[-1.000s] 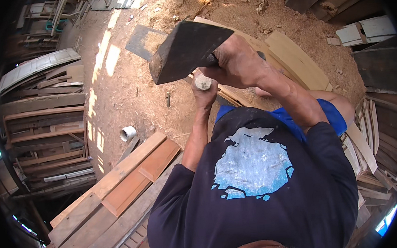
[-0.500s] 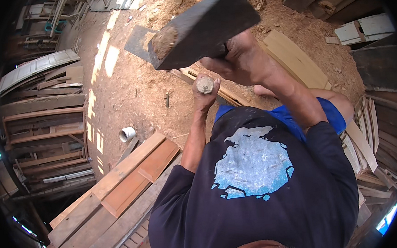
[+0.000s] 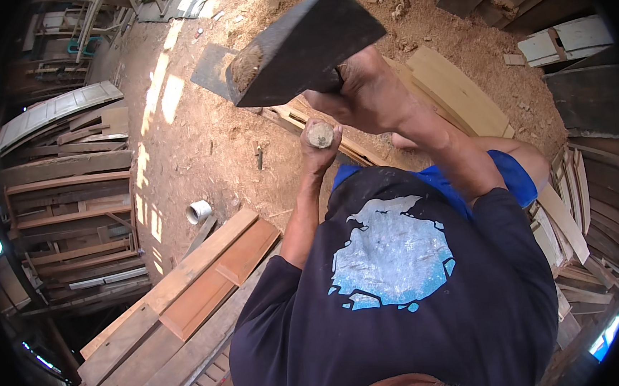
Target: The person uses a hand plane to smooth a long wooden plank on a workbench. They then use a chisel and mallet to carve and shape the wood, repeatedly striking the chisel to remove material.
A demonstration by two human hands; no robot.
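Far to the left of both grips, stacked old door panels (image 3: pixel 64 174) along the wall. Nearer, still left and lower than the grips, a small white cup-like ring (image 3: pixel 197 211) on the sawdust floor (image 3: pixel 197 129), and just beside it long wooden planks (image 3: pixel 187 287) lying side by side.

Left hand (image 3: pixel 318 143) closed around a short round wooden handle (image 3: pixel 320 135), with the cut end of the handle facing up toward the camera. Directly above and slightly right of this grip, a dark heavy wooden block (image 3: pixel 299 47), tilted, its lighter end face turned to the left.

Right hand (image 3: pixel 367 92) wrapped tight on the lower right part of that block, holding it raised just above the handle end, not touching it as far as visible.

To the right of this grip, pale boards (image 3: pixel 460 89) on the ground, and further right more stacked wood pieces (image 3: pixel 571 35).
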